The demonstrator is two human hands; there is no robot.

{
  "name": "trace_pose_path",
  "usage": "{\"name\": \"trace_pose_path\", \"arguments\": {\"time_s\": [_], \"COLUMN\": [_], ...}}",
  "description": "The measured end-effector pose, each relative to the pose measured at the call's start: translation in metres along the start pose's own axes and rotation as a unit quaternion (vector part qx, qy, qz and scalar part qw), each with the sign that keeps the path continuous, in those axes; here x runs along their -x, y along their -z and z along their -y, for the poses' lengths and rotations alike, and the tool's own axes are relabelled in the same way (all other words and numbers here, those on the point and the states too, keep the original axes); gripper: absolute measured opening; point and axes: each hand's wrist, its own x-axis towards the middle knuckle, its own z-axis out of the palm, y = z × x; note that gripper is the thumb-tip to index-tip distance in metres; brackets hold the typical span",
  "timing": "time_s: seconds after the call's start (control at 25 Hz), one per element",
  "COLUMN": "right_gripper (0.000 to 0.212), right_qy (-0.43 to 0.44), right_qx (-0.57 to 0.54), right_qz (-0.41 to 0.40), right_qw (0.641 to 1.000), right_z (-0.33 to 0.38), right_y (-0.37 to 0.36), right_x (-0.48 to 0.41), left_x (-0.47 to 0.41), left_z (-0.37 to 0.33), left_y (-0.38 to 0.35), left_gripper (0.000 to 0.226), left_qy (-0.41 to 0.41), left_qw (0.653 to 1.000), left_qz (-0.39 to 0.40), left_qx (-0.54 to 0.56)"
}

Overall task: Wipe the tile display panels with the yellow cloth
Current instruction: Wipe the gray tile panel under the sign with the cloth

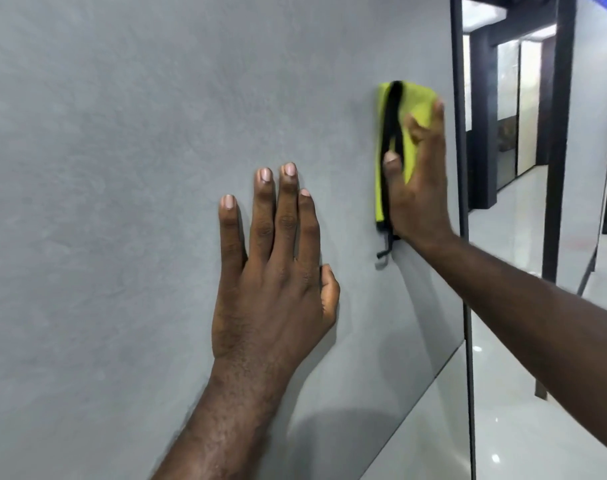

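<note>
Yellow cloth (418, 98) — under right hand (420, 192)

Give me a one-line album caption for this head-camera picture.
Right hand presses a folded yellow cloth against the grey tile panel while the left hand rests flat beside it.

No words, numbers or signs are showing that can be read, not on the grey tile panel (122, 150) and not on the yellow cloth (420, 102).
</note>
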Motion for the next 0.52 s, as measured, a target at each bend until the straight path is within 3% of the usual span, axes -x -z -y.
{"name": "trace_pose_path", "arguments": {"time_s": [0.04, 0.08, 0.12, 0.2, 0.24, 0.28, 0.36, 0.4, 0.44, 0.52], "right_gripper": [0.062, 0.066, 0.065, 0.058, 0.055, 0.055, 0.059, 0.061, 0.061, 0.057], "right_qy": [-0.124, -0.141, -0.037, 0.204, 0.233, 0.182, -0.068, -0.109, -0.027, 0.221], "right_qx": [-0.039, -0.038, -0.008, 0.018, 0.015, 0.009, -0.03, -0.023, 0.01, 0.055], "right_qz": [-0.03, -0.031, -0.005, 0.11, 0.124, 0.101, 0.018, 0.017, 0.039, 0.132], "right_qw": [0.991, 0.989, 0.999, 0.973, 0.964, 0.978, 0.997, 0.994, 0.999, 0.965], "right_z": [0.002, 0.006, 0.01, -0.002, -0.011, -0.024, -0.037, -0.038, -0.039, -0.055], "right_y": [-0.002, -0.003, -0.003, 0.002, 0.008, 0.011, 0.011, 0.011, 0.012, 0.018], "right_x": [-0.003, 0.0, 0.005, 0.009, 0.0, -0.009, -0.024, -0.025, -0.022, -0.02], "left_x": [0.001, 0.001, 0.001, 0.003, 0.004, 0.004, 0.0, -0.004, -0.011, -0.024], "left_z": [0.0, 0.0, 0.0, -0.003, -0.006, -0.011, -0.021, -0.025, -0.029, -0.036], "left_y": [0.0, 0.0, 0.0, 0.0, -0.001, -0.002, -0.003, -0.005, -0.007, -0.011], "left_gripper": [0.088, 0.089, 0.089, 0.09, 0.09, 0.091, 0.091, 0.091, 0.09, 0.088], "left_qy": [-0.002, -0.006, -0.008, 0.004, 0.013, 0.021, 0.035, 0.035, 0.028, 0.008], "left_qw": [1.0, 1.0, 1.0, 1.0, 1.0, 0.999, 0.999, 0.999, 0.999, 1.0], "left_qz": [0.001, 0.0, -0.003, -0.007, -0.01, -0.01, -0.009, -0.009, -0.009, -0.003], "left_qx": [0.002, 0.003, 0.007, 0.018, 0.022, 0.023, 0.021, 0.018, 0.013, 0.0]}}
